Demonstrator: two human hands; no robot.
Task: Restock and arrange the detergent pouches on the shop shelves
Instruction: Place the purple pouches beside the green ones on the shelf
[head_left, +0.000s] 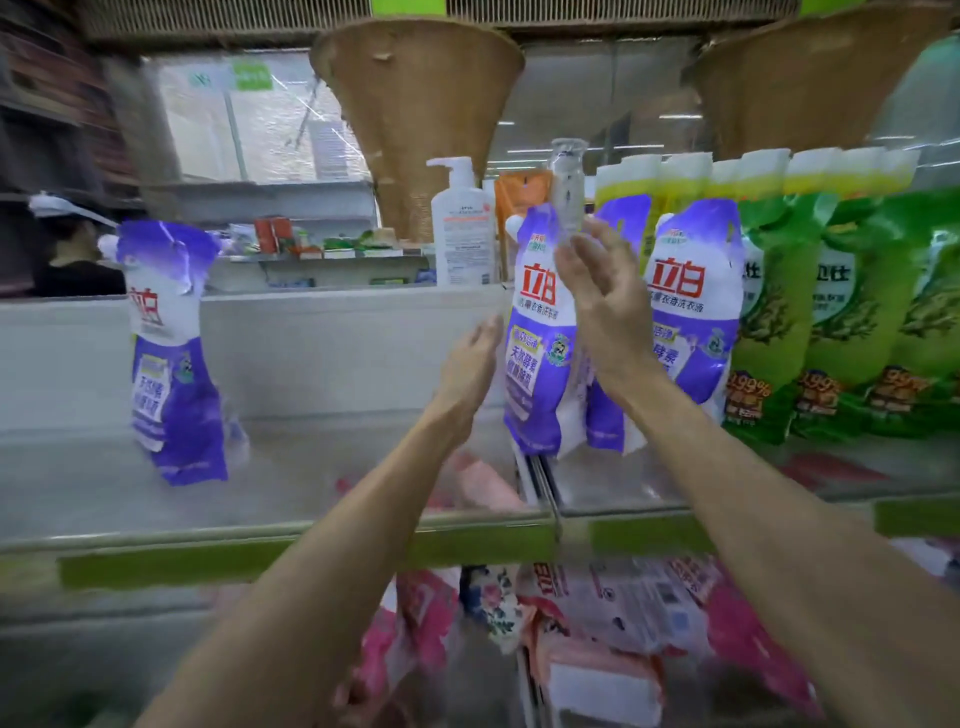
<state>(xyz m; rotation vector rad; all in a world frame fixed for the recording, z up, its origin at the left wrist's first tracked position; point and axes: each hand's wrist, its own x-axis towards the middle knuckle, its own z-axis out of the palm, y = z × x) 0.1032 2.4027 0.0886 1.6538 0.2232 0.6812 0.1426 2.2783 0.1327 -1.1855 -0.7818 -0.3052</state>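
Note:
Purple-and-white detergent pouches stand on the upper shelf (291, 525). One pouch (537, 332) stands at the shelf's middle, with another (696, 312) just right of it. A lone, crumpled purple pouch (169, 353) leans at the left. My right hand (605, 306) is raised in front of the two middle pouches, fingers straight, against or just in front of the middle one. My left hand (475, 358) hovers at that pouch's left edge, fingers relaxed, holding nothing. Motion blur hides whether either hand touches it.
Green pouches (831, 322) fill the shelf's right side. A white pump bottle (462, 228) stands behind the middle pouch. A metal divider (543, 483) splits the shelf. Pink pouches (623, 613) lie on the lower shelf. Woven baskets (415, 104) hang above. A person (72, 260) is at far left.

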